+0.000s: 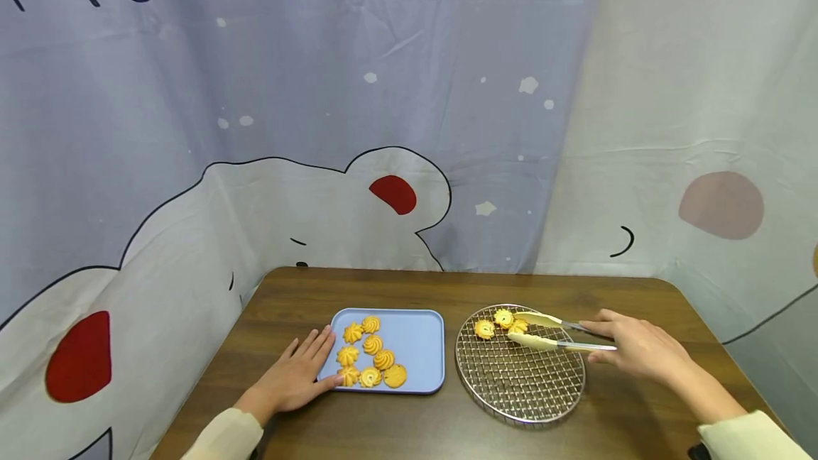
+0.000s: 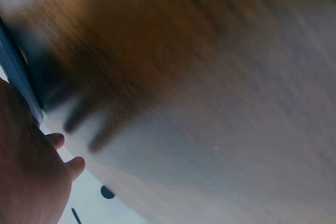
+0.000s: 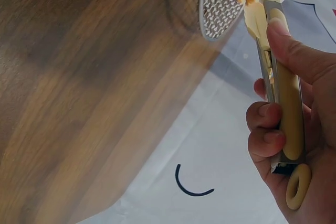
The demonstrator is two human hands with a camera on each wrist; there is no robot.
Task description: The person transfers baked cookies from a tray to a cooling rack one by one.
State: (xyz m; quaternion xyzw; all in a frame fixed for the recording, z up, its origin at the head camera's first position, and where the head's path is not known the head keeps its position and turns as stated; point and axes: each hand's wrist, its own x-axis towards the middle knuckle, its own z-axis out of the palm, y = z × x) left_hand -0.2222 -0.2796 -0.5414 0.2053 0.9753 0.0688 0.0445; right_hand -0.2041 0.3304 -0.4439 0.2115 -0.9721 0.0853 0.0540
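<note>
The head camera looks forward and down across the tabletop (image 1: 447,289) from its near edge. The left wrist camera sits very close, the blue tray (image 2: 18,72) at nine o'clock. The right wrist camera shares the wire rack (image 3: 220,3), at one o'clock.

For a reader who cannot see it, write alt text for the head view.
A right hand holds tongs around a cookie on a round wire rack, while the left hand rests flat against a blue tray of cookies on a wooden table.

- The tray (image 1: 418,346) at left was pale blue.
- The cookies (image 1: 373,358) were golden yellow.
- The round rack (image 1: 519,382) was silver mesh.
- The tongs (image 1: 552,333) had cream tips.
- The desk (image 1: 396,289) was dark brown woodgrain.
</note>
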